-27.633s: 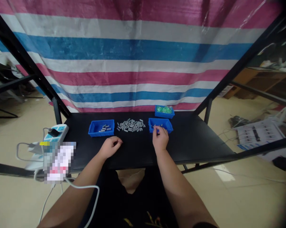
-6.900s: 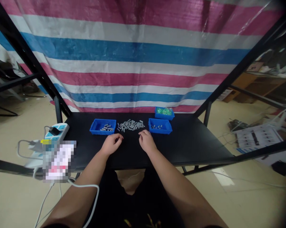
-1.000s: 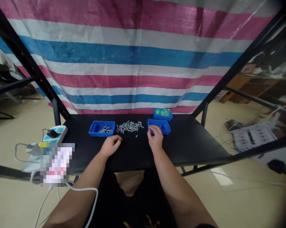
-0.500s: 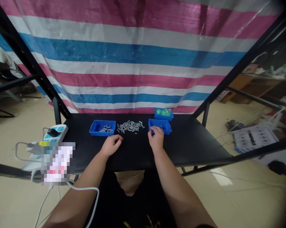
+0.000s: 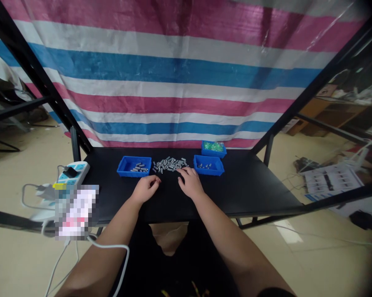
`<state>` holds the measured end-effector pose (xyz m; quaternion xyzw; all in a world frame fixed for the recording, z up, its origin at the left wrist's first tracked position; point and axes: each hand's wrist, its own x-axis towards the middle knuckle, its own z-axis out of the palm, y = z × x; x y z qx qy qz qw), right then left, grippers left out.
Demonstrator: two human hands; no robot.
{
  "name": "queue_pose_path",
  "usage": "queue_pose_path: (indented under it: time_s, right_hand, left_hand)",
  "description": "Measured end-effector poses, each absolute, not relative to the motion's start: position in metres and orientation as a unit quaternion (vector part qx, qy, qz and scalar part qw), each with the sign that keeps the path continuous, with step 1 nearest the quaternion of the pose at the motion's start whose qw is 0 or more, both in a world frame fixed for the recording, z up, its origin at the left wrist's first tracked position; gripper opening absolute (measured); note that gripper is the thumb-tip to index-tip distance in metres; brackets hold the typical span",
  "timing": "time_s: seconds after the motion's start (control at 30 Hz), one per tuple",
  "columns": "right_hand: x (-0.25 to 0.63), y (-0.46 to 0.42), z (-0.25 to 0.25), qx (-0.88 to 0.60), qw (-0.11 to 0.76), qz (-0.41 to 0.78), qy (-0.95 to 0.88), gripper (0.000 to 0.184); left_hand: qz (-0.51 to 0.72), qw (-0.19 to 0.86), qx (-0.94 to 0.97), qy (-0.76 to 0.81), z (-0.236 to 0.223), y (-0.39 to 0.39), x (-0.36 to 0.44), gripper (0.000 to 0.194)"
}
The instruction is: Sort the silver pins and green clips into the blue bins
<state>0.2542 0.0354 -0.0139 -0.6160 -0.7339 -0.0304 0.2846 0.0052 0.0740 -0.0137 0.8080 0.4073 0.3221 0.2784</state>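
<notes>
My left hand [image 5: 146, 188] rests on the black table in front of the left blue bin [image 5: 120, 172], its fingers curled; whatever may be inside them is hidden. Several silver cylindrical pieces [image 5: 138, 166] lie in that bin. At the right front of a heap of small silver metal pieces [image 5: 169, 163], my right hand [image 5: 190, 184] has its thumb and fingers apart. Its fingertips reach the heap's edge. In the right blue bin [image 5: 218, 172] are a few small screw-like metal parts [image 5: 207, 166].
Behind the right bin stands another blue bin [image 5: 215, 154] with green, plastic-wrapped contents. A white power strip [image 5: 79, 171] with plugs and cables lies at the table's left edge. A striped sheet [image 5: 173, 99] hangs behind the table [image 5: 250, 185]. A person in white [image 5: 3, 70] is at far left.
My right hand has moved left from the right bin to the heap, its fingers spreading. It now covers the spot where a loose screw-like part lay. My left hand has stayed in place.
</notes>
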Motion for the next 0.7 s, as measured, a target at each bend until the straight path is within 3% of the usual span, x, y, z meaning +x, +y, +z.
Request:
queue_pose_path:
  time_s: [0.33, 0.7]
  right_hand:
    - [0.2535, 0.0367, -0.0174, -0.614, 0.246, -0.018, -0.750, 0.028]
    - [0.2524, 0.0368, -0.0178, -0.604, 0.242, -0.020, -0.759, 0.034]
  left_hand:
    - [0.323, 0.277, 0.808, 0.407, -0.0150, 0.0742, 0.0050, 0.022]
    - [0.318, 0.273, 0.810, 0.411, -0.0142, 0.0736, 0.0053, 0.022]
